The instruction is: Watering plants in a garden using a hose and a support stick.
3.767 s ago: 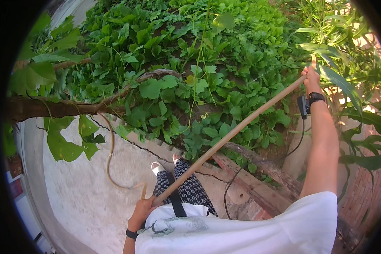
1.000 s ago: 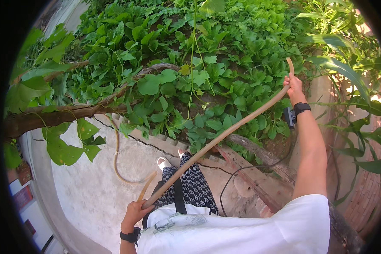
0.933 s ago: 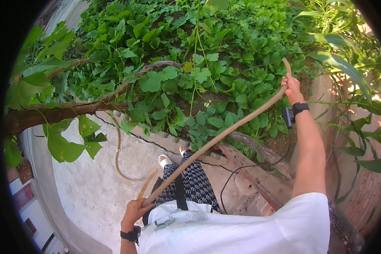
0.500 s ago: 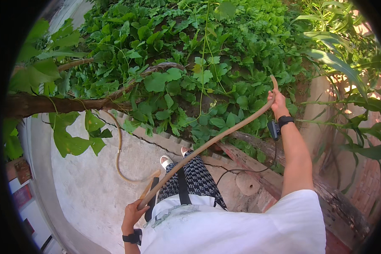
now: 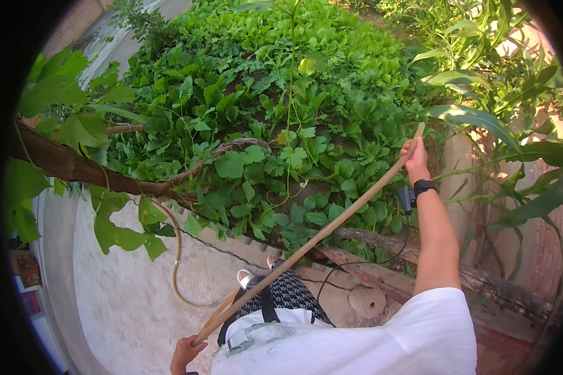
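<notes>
Straightening out, the hose [image 5: 319,237] now runs in line right to its tip, which half a second ago bent above your right hand [image 5: 416,159]; that likely gives you steadier control of it. It slants across your front, from beside your waist to over the greens [image 5: 356,81]. Your right fingers are wrapped around it near the tip, your left hand [image 5: 184,353] curled about its lower stretch. Count one hose, two hands, two feet [image 5: 245,278], one thick branch [image 5: 94,170].
</notes>
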A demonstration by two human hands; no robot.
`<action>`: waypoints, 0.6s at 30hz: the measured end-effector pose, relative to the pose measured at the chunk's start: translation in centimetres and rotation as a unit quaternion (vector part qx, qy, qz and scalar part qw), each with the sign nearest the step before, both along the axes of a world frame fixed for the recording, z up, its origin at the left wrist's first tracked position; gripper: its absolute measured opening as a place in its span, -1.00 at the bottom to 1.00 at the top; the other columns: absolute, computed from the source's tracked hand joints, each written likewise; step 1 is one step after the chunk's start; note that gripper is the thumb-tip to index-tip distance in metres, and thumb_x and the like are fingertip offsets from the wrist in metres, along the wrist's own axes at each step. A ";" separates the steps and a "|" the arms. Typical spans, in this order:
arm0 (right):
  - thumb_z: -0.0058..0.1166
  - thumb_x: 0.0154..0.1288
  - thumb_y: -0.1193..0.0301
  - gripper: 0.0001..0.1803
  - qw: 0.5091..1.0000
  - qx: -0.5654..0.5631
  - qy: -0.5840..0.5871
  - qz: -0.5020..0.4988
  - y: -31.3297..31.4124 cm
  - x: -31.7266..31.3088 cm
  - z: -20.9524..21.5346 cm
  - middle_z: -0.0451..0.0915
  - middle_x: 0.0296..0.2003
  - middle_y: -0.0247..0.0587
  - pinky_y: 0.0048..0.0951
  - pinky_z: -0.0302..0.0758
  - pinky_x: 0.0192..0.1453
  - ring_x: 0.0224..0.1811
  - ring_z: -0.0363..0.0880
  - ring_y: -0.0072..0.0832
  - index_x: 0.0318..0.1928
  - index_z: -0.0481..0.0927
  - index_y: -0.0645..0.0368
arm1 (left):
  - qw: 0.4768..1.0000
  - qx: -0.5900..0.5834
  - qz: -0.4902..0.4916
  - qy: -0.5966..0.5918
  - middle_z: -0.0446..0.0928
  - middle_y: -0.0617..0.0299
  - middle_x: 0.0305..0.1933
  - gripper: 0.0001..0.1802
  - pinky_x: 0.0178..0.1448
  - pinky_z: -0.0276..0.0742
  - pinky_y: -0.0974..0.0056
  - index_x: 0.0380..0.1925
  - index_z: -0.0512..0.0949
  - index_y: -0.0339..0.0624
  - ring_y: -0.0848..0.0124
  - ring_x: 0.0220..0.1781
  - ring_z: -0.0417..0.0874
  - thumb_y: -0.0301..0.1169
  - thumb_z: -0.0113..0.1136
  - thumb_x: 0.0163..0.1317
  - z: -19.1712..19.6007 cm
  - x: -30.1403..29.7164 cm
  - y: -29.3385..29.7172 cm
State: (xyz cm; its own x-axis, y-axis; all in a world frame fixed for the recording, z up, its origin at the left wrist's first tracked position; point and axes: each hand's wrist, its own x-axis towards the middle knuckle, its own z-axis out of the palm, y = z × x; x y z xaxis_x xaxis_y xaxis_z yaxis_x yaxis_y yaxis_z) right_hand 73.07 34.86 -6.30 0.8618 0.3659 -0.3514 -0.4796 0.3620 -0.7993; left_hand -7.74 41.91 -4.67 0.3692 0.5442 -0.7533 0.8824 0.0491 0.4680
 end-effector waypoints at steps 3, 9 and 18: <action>-0.19 0.19 0.17 -0.68 0.999 -0.006 -0.027 0.016 0.8 -0.6 1.7 0.34 -0.57 -0.27 -0.50 0.29 -0.60 -0.58 0.32 -0.51 -0.43 0.29 0.20 | 1.000 -0.017 0.015 -0.004 0.33 0.27 -0.75 -0.73 -0.55 0.28 0.40 -0.38 0.53 -0.20 0.56 -0.69 0.29 -0.33 0.21 -0.12 -0.1 0.1 0.0; -0.19 0.19 0.21 -0.72 0.998 -0.027 -0.048 -0.010 0.2 -0.2 3.1 0.33 -0.56 -0.27 -0.49 0.30 -0.60 -0.60 0.29 -0.52 -0.42 0.31 0.20 | 0.996 -0.069 0.039 0.034 0.33 0.37 -0.78 -0.78 -0.68 0.24 0.48 -0.45 0.55 -0.23 0.63 -0.76 0.30 -0.32 0.18 -0.09 0.6 0.4 -0.2; -0.21 0.18 0.30 -0.76 0.998 -0.018 -0.018 0.052 -1.5 0.2 2.2 0.41 -0.49 -0.17 -0.56 0.31 -0.57 -0.57 0.35 -0.53 -0.28 0.33 0.24 | 0.995 -0.088 0.003 0.051 0.36 0.36 -0.76 -0.81 -0.65 0.28 0.44 -0.44 0.54 -0.24 0.62 -0.73 0.34 -0.37 0.16 -0.07 0.3 0.3 0.2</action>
